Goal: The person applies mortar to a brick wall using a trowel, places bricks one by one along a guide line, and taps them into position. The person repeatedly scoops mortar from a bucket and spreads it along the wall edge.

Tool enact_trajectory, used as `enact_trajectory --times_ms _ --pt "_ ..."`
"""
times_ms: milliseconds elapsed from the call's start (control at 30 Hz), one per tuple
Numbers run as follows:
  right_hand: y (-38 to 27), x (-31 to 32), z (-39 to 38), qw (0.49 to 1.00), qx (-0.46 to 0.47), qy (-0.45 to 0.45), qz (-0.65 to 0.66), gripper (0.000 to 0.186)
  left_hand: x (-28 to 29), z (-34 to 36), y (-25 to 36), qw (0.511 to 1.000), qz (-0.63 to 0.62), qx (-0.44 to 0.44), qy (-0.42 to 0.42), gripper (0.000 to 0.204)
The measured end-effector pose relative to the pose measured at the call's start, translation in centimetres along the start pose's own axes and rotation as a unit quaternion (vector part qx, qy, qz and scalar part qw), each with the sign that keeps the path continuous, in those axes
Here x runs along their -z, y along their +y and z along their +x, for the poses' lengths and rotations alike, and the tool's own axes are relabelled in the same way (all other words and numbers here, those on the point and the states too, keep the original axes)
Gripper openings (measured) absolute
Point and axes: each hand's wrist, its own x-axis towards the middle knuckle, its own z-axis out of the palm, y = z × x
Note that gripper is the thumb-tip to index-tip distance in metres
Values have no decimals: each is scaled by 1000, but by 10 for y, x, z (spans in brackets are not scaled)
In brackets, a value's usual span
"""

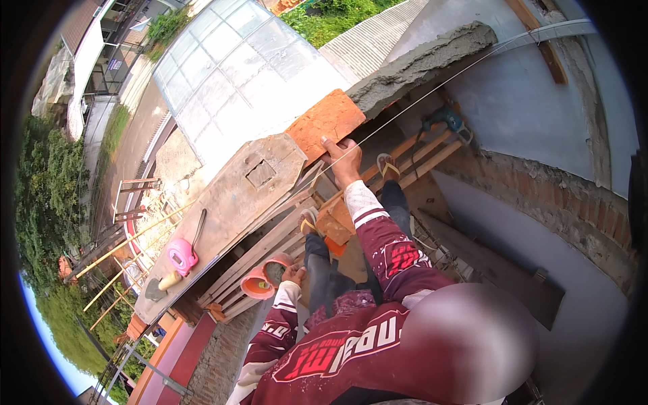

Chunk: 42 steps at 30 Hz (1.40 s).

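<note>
right hand (pixel 344 162) gripping the near edge of an orange brick (pixel 327 125), thumb on top, brick between a wooden board (pixel 229 202) and a ridge of grey mortar (pixel 425 67), left hand (pixel 293 275) curled beside an orange bucket (pixel 281 258), its grip unclear, pink tape measure (pixel 181 256) and trowel (pixel 167 283) on the board

I can see green trees (pixel 50 169) far to the left and a pale panelled roof (pixel 223 54) up top, beside a corrugated roof (pixel 370 37). Over on the right, I make out a teal power tool (pixel 451 121) by wooden beams (pixel 432 162).
</note>
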Motion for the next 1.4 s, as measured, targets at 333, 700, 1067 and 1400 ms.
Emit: enact_trajectory --times_ms 333,700,1067,1400 --pt "4 -9 -4 997 55 52 17 40 16 8 -15 999 46 4 -10 55" --pt "-6 -8 -15 997 54 48 38 34 11 -3 15 994 102 9 -24 50" --pt "26 40 -6 990 12 -35 135 62 11 3 12 987 153 39 -8 57" --pt "299 231 42 813 -299 -10 -499 51 46 -1 17 970 227 86 20 62"
